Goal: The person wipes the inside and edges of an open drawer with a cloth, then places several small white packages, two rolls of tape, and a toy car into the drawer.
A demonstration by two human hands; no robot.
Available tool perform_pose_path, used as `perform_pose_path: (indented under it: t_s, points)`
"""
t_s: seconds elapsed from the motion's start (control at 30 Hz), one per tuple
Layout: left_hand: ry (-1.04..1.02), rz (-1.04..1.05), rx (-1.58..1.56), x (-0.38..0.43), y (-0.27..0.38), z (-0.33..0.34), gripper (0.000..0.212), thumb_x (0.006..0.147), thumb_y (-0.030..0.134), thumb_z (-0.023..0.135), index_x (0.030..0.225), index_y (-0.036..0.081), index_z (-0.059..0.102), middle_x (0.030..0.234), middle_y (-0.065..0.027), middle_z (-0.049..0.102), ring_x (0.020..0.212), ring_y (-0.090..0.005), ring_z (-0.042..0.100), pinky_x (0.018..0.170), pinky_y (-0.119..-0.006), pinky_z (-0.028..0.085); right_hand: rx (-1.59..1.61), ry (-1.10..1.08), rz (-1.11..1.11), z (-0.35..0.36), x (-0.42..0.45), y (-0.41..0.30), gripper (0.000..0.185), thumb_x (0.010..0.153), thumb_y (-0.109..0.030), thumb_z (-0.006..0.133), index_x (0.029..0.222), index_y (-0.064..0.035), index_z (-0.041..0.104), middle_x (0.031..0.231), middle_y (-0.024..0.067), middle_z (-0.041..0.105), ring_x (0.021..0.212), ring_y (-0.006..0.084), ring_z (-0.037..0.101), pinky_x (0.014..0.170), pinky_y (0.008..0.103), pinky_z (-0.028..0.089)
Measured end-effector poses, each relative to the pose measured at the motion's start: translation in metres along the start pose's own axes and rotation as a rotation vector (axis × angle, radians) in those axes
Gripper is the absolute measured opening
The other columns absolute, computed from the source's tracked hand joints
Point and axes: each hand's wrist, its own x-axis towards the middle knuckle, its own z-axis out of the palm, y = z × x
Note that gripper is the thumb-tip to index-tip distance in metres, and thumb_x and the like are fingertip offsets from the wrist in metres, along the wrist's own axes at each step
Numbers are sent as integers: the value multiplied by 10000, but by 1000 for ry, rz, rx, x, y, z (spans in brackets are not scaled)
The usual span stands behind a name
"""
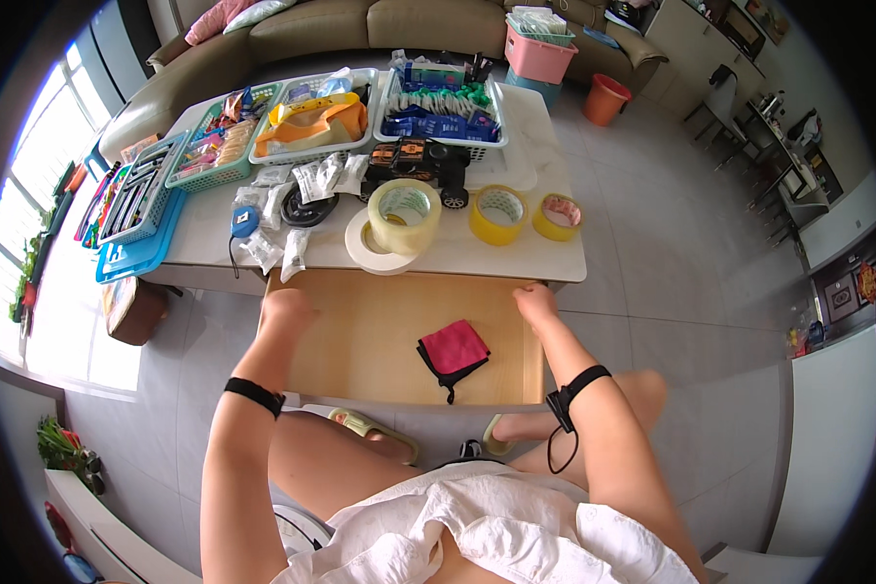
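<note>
A pulled-out wooden drawer [358, 343] lies open before me, below the table top. My left hand [286, 306] is at its left side near the table edge; motion blur hides how the fingers are set. At the opposite side, my right hand [535, 301] has its fingers curled over the drawer's right wall. Inside the drawer, right of the middle, rests a folded red cloth pouch [455, 347] with black trim and a short black cord. Neither hand touches the pouch.
The marble-look table [555, 259] carries a tape roll [409, 226], two yellowish tape rolls [498, 215], a toy truck [416, 164], small white packets [261, 248], a blue tape measure [244, 221] and several filled baskets [379, 80]. Beyond stand a sofa [438, 33] and an orange bin [606, 101].
</note>
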Motion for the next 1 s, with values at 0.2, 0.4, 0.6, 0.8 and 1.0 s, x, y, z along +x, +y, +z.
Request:
perform_pose_path:
  t_s: [0.2,0.4,0.6,0.8,1.0]
  points:
    - [199,765,-251,-38,139,-14,435,855,483,547,955,78,669,945,-136,662,924,-318,623,773,-433,508,-223,444,-4,9,-14,48,447,830,-408,610,1025,-6,609,939,217,642,879,381,627,763,462,514]
    - [144,822,-133,-8,242,29,498,851,444,564,1147,43,573,1141,-242,573,922,-356,624,792,-437,510,-154,270,129,8,-22,30,520,914,-507,466,1046,-28,620,984,204,634,923,376,621,730,483,518]
    - [270,633,179,-6,285,53,597,823,316,616,1326,61,420,1333,-236,418,1052,-360,565,796,-471,512,-115,268,213,10,-15,29,612,922,-599,364,1042,-59,626,1050,185,616,921,375,621,730,490,507]
    - [410,574,125,52,241,40,548,812,134,568,1339,138,419,1422,-162,354,1200,-375,474,812,-512,514,-90,236,251,5,-17,21,633,919,-621,345,1033,-64,624,1045,166,626,928,373,620,747,487,497]
    - [524,554,-328,81,234,22,665,696,243,662,1291,38,449,1285,-176,500,1158,-354,500,882,-451,476,-5,175,291,-3,-17,12,670,920,-632,314,1060,-53,620,1034,163,654,956,371,611,766,473,482]
